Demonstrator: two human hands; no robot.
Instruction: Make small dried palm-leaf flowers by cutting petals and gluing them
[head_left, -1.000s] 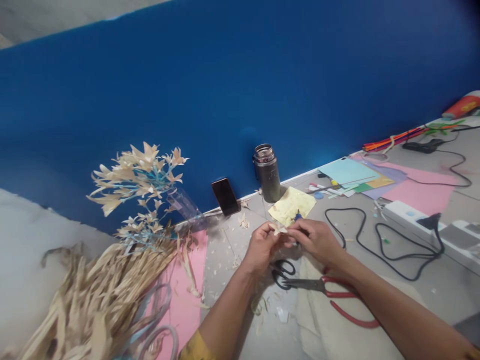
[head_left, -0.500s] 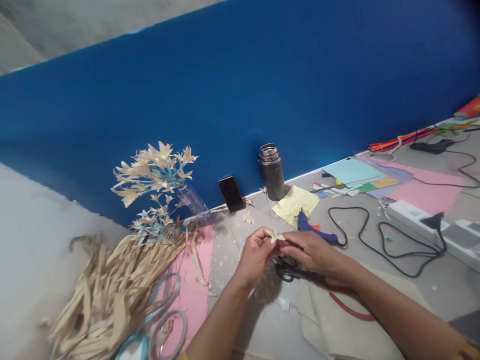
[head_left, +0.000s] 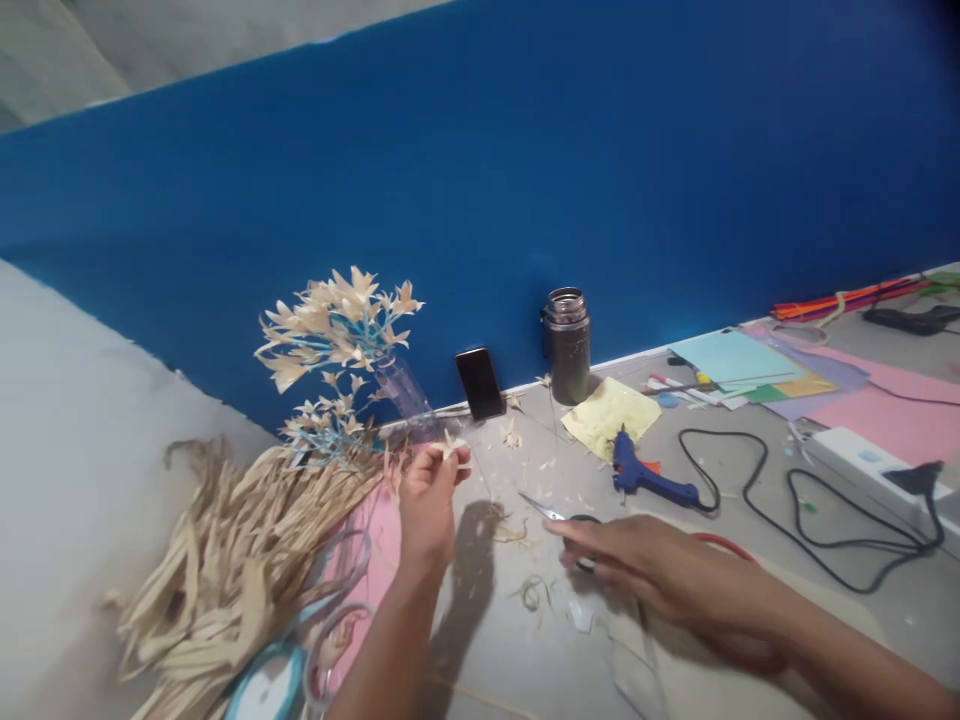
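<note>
My left hand (head_left: 431,495) is raised over the floor, its fingertips pinching a small cream husk flower (head_left: 450,446). Its petals stick out above the thumb. Lower and to the right, my right hand (head_left: 637,560) has its fingers around the black handles of a pair of scissors (head_left: 545,510). The metal blades point up and left, away from the fingers. Part of the handles is hidden under the hand. Left of my left hand, a bunch of similar husk flowers (head_left: 337,320) on blue stems leans from a clear plastic vase (head_left: 405,388).
Dried husks (head_left: 225,560) lie at left beside tape rolls (head_left: 266,685) and pink paper (head_left: 382,535). Against the blue wall stand a phone (head_left: 480,384) and an uncapped flask (head_left: 568,350). A blue glue gun (head_left: 649,478), its cord and a power strip (head_left: 862,455) are at right.
My hands have separated. The left has moved left with the husk flower; the right has let go of the flower and come down onto the scissors, whose blades now show. The view has shifted slightly.
</note>
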